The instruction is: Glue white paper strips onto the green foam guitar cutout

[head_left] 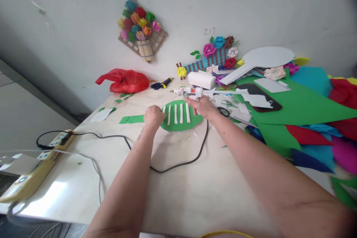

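A green racket-shaped piece (196, 121) lies on the table, its handle pointing left. Several white strips (175, 113) stand side by side across its round part. Closed at the left end of that round part is my left hand (154, 115), its fingertips beside the leftmost strip. Whatever it pinches is hidden by the fingers. My right hand (203, 107) grips a white hot glue gun (192, 91) over the far right edge of the green piece. The gun's nozzle points left, and a white glue stick (217, 92) sticks out at its back.
A black cord (178, 164) loops across the table towards a yellow power strip (52, 160) at left. Pliers (162, 83) and a red plastic bag (129, 81) lie behind. Coloured sheets (301, 96), a white racket-shaped cutout (267, 57) and paper scraps crowd the right side.
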### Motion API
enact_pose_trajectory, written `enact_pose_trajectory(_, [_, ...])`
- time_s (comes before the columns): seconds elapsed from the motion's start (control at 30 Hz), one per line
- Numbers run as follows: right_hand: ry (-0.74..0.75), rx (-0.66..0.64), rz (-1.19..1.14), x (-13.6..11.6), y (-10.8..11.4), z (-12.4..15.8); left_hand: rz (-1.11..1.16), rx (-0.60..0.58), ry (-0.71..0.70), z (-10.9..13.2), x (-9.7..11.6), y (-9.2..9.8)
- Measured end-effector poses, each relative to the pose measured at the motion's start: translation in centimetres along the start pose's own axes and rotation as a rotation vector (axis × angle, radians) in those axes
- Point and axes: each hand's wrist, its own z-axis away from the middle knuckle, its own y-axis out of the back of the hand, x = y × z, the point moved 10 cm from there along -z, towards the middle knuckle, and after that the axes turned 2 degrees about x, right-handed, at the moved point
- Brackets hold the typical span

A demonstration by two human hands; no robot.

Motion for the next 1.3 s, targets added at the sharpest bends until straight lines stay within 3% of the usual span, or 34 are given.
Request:
enact_pose_trajectory(0.43, [0.004,-0.004,0.012,0.1,0.0,0.1,0.023,-0.003,0.023,0.3,0.1,0.3])
enact_pose_trajectory(0.67, [-0.003,0.009,-0.015,0.4,0.0,-0.1,0.054,-0.018,0.084,0.1,-1.2,1.3])
enact_pose_trajectory(0.97, [-0.017,-0.006,-0.032,0.7,-0.4,0.0,0.095,-0.126,0.065,-0.1,-1.7,-0.1])
enact_pose_trajectory(1.3, [-0.147,0.008,-0.254,2.0,-1.0,0.1,0.103,-0.129,0.038,-0.5,-2.0,-0.9])
